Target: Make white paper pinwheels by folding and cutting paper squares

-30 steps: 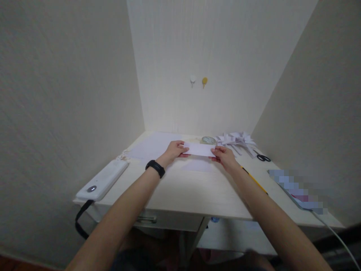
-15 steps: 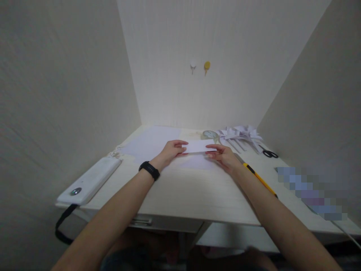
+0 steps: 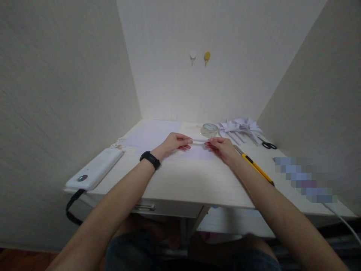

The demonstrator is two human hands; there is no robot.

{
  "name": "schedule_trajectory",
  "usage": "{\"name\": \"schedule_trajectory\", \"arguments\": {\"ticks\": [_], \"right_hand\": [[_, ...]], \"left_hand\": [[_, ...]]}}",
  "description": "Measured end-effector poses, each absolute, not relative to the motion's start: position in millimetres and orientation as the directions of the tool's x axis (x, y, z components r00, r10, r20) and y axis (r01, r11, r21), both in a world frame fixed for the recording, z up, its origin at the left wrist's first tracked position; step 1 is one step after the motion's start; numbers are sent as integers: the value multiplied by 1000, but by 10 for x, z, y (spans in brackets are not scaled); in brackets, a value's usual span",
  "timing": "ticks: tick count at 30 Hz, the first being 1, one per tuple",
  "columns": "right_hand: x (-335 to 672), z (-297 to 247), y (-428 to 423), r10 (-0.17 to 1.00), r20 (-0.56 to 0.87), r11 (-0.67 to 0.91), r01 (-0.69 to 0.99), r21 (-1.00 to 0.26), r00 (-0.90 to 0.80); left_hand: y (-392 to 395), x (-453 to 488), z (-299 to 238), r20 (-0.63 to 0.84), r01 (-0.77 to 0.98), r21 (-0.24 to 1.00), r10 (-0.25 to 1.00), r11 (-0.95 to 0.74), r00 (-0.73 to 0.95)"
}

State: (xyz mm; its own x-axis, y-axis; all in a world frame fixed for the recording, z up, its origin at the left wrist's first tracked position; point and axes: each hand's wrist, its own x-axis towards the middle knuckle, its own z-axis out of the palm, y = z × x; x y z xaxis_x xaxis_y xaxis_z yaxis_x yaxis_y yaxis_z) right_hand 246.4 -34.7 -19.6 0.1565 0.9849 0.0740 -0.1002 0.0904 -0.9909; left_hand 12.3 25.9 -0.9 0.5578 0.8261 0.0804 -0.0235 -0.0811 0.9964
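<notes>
A narrow white paper strip (image 3: 199,140) is held above the desk (image 3: 197,184), seen almost edge-on. My left hand (image 3: 175,143), with a black band on the wrist, pinches its left end. My right hand (image 3: 221,147) pinches its right end. Under the strip lies a pale sheet of paper (image 3: 201,152) flat on the desk.
A roll of clear tape (image 3: 209,130) stands just behind the hands. Folded white paper pieces (image 3: 239,127) and black scissors (image 3: 268,144) lie at the back right. A yellow utility knife (image 3: 255,165) lies by my right forearm. A white device (image 3: 94,169) sits at the left edge. More paper (image 3: 153,134) lies at the back left.
The paper strip has tipped from facing me to nearly flat, so only its edge shows. Both hands keep their pinch and have drawn slightly closer together.
</notes>
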Motion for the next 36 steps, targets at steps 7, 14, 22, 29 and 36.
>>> {"name": "schedule_trajectory", "arguments": {"ticks": [7,14,22,29,36], "right_hand": [[2453,-117,-371,980,15,58,-209,-976,199],[2509,-87,-402,998,26,42,-288,-957,62],[2431,-87,-455,986,56,18,-237,-971,-154],[2245,-31,-474,995,84,64,-324,-944,-48],[2200,-132,-390,989,109,129,-231,-964,99]], "left_hand": [[217,168,13,31,-100,995,832,29,554],[210,188,56,-32,-183,968,812,169,582],[76,193,95,-122,173,985,624,-22,772],[116,318,39,33,-188,981,896,57,443],[107,350,16,1,-261,954,872,145,490]]}}
